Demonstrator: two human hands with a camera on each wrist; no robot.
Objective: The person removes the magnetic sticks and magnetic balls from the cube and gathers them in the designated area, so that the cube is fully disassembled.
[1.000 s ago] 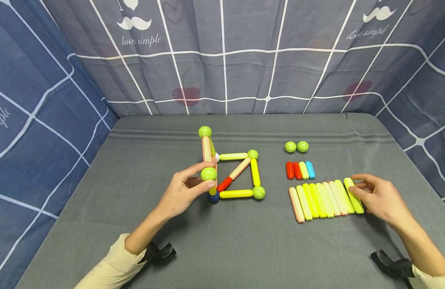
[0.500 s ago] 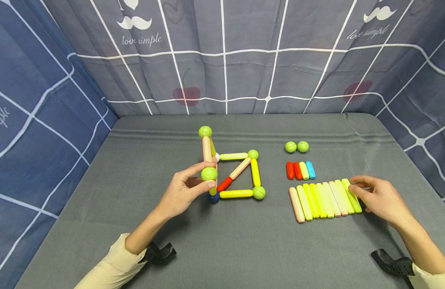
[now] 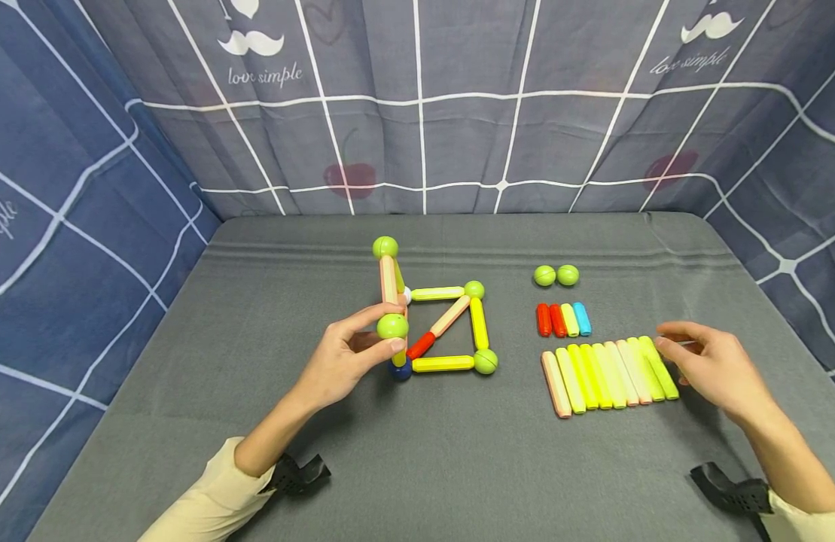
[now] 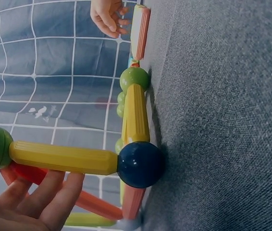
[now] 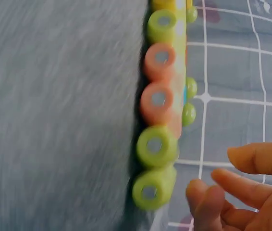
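My left hand (image 3: 339, 365) grips a green ball (image 3: 392, 327) at the top of a standing yellow rod (image 4: 64, 156). That rod rises from a dark blue ball (image 4: 141, 164) at the corner of a frame of magnetic rods and balls. A flat square of yellow rods (image 3: 444, 363) with green balls at its right corners lies beside it, crossed by a red-and-pink diagonal (image 3: 451, 316). To the right, my right hand (image 3: 715, 369) hovers with relaxed fingers just off the end green rod (image 3: 657, 369) of a row. The right wrist view shows its fingers (image 5: 251, 159) holding nothing.
Several pink, yellow and green rods (image 3: 593, 376) lie side by side on the grey cloth (image 3: 458, 467). Behind them sit short red, yellow and blue rods (image 3: 581, 319) and two loose green balls (image 3: 568, 275). A checked curtain (image 3: 458, 143) surrounds the table.
The end green rod has been pushed left against the row, and my right hand has let go of it and drawn slightly away. My left hand has stayed still on the green ball.
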